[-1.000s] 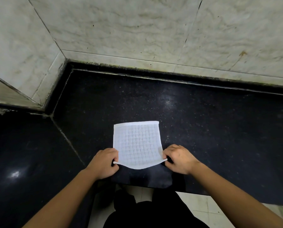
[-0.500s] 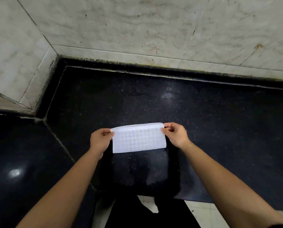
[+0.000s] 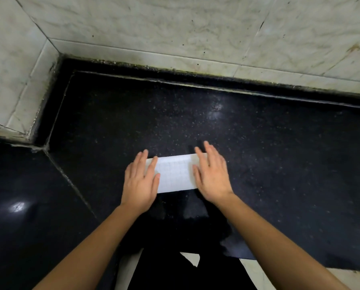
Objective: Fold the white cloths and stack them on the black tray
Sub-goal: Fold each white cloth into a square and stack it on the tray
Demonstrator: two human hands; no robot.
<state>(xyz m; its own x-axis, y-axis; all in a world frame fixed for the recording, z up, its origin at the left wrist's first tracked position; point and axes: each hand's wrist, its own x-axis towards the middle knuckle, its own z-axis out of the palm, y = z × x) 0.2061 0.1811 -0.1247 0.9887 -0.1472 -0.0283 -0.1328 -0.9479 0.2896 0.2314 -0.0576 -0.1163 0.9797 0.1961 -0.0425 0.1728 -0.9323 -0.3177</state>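
Cloth (image 3: 176, 174) now folded in half, lying flat on counter (image 3: 258, 153). Left hand (image 3: 140, 181) and right hand (image 3: 211, 176), pinching corners half second ago, now pressing flat, fingers straight. First fold likely done; tray not showing.

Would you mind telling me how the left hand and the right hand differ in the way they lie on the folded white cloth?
The left hand covers the white cloth's left end; the right hand covers its right end. The right hand's fingertips reach farther past its far edge onto the black counter than the left hand's. Both lie palm down, fingers straight, on the cloth.
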